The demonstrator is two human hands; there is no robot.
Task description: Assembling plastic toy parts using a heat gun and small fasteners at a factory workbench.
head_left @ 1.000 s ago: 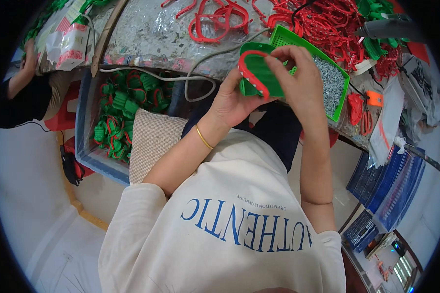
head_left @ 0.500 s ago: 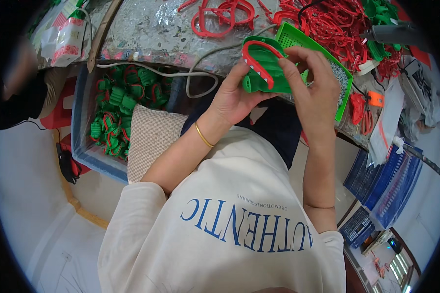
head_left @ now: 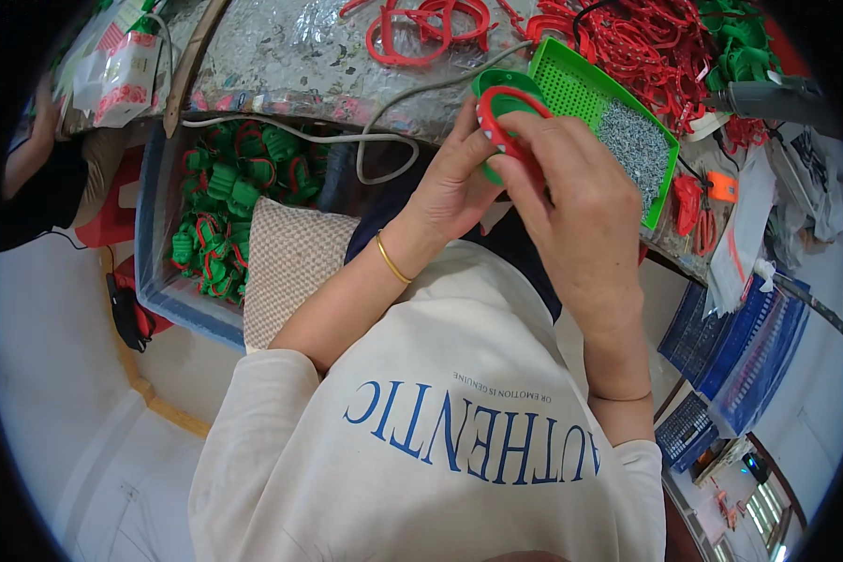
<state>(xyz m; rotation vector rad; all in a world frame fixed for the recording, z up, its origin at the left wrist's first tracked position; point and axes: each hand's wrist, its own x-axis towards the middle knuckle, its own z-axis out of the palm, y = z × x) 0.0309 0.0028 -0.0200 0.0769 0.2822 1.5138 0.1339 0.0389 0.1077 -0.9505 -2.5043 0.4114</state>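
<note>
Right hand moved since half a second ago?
Yes: the right hand has shifted down and slightly left, toward the body, judged against the green tray, which it now covers less.

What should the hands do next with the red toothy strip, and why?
Probably a gentle press of the red strip against the green piece with the right hand. The strip curves over the piece, the right hand's fingers are on it, and the left hand supports the piece. Fingers hide whether it is fastened.
</note>
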